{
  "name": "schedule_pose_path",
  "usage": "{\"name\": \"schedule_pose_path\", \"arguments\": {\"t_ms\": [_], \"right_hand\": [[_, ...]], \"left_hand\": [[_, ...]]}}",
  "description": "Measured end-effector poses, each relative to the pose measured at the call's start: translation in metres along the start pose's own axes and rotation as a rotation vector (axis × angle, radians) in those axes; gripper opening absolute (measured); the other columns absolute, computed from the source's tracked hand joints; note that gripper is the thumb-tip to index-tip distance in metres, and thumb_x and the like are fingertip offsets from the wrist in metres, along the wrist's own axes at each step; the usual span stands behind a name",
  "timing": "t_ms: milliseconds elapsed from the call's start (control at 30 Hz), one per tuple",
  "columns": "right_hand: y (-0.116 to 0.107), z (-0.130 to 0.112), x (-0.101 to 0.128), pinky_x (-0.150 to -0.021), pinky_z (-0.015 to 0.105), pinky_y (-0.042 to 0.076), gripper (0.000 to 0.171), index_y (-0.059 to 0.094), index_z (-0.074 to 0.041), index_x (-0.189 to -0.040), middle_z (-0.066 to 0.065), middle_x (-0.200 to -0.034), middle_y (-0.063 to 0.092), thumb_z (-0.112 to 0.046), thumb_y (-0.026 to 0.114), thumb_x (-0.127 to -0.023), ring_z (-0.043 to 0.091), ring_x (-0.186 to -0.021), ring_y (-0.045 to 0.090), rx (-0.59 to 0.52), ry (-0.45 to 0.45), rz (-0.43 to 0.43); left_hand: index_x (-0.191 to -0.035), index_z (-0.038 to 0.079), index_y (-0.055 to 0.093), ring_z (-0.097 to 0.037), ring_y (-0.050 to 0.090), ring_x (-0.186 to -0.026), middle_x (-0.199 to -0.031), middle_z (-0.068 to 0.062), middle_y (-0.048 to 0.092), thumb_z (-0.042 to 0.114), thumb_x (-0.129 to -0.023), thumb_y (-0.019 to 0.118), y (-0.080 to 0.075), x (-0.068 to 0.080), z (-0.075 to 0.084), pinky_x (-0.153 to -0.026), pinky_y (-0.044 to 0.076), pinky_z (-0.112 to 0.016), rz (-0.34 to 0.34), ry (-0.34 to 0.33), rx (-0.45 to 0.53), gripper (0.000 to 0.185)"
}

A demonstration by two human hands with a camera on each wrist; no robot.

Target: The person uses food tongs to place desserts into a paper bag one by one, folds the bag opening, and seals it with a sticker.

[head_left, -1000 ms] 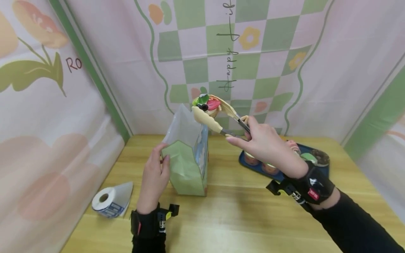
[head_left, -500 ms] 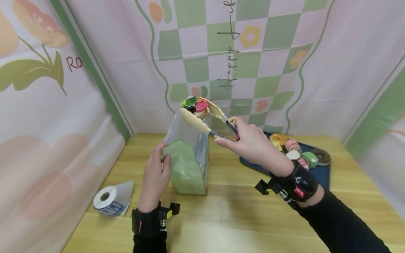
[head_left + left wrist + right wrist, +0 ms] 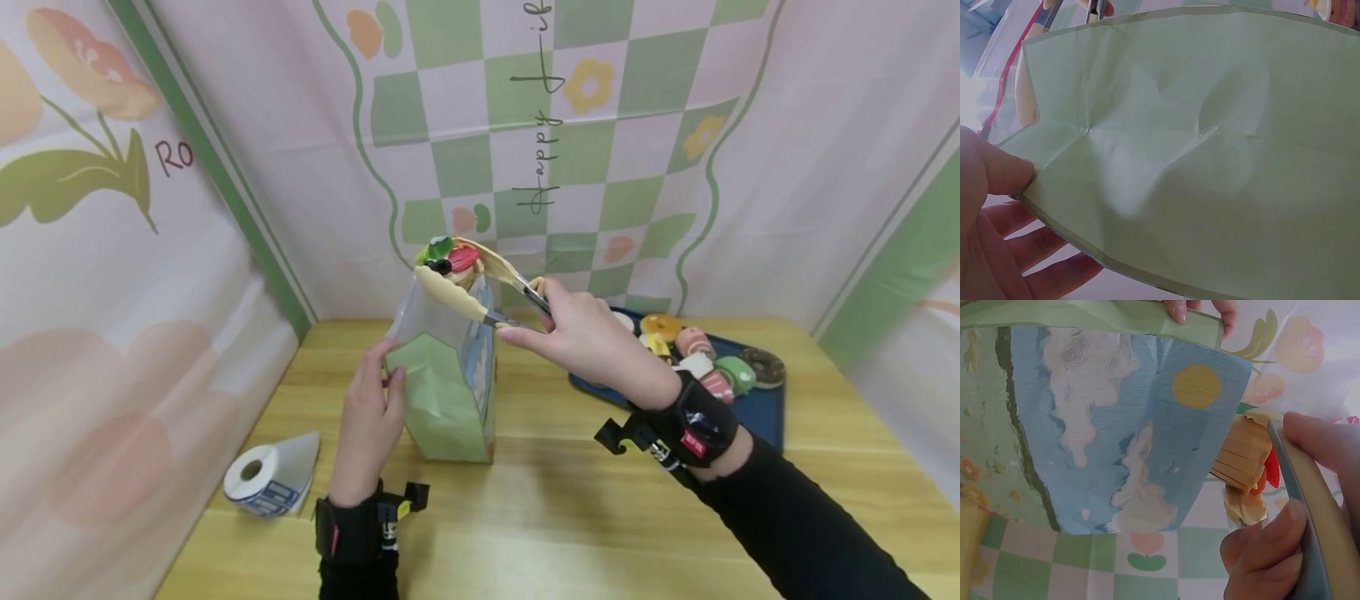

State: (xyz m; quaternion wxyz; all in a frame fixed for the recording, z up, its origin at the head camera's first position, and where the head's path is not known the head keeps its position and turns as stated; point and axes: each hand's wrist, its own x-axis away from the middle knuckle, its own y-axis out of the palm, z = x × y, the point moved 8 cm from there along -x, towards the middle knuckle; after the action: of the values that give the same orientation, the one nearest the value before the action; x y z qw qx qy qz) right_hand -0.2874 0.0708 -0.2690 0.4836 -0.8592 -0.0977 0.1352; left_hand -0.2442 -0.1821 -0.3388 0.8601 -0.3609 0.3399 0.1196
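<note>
While the left hand keeps its pinch on the near left edge of the green paper bag, thumb on the front panel and fingers behind it as the left wrist view shows, the right hand has carried the tongs leftward and slightly down across the frame over the last second. The tong tips, which stood above and right of the bag's mouth a second ago, now hang directly over the open top, left of frame centre. Judgement: the transfer is at the point of entry, with lowering and release not yet made. The right hand's fingers are curled round the tong handles and squeeze them closed on a small fruit tart topped in red, green and dark pieces; the right wrist view shows its pleated pastry side just beside the bag's blue printed panel, apart from it as far as I can tell. The bag stands upright on the wooden bench, its clear upper section open; its contents cannot be seen from any view. At middle right, a dark blue tray holds assorted small pastries, among them a yellow ring doughnut, a chocolate doughnut and pink and green pieces. A roll of stickers lies at lower left, well apart from the bag.
</note>
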Motion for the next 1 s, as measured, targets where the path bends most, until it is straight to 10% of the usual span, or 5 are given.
{"name": "schedule_pose_path", "arguments": {"t_ms": [1000], "right_hand": [[0.003,0.015,0.005,-0.051,0.030,0.039,0.073,0.045,-0.014,-0.106,0.001,-0.068,0.048,-0.081,0.052,-0.078,0.017,-0.054,0.050,0.074,-0.010,-0.003]], "left_hand": [[-0.137,0.009,0.043,-0.035,0.062,-0.112,-0.133,-0.020,0.055,0.006,-0.099,0.052,0.004,0.000,0.003,-0.079,0.058,-0.043,-0.011,-0.035,0.019,0.039]]}}
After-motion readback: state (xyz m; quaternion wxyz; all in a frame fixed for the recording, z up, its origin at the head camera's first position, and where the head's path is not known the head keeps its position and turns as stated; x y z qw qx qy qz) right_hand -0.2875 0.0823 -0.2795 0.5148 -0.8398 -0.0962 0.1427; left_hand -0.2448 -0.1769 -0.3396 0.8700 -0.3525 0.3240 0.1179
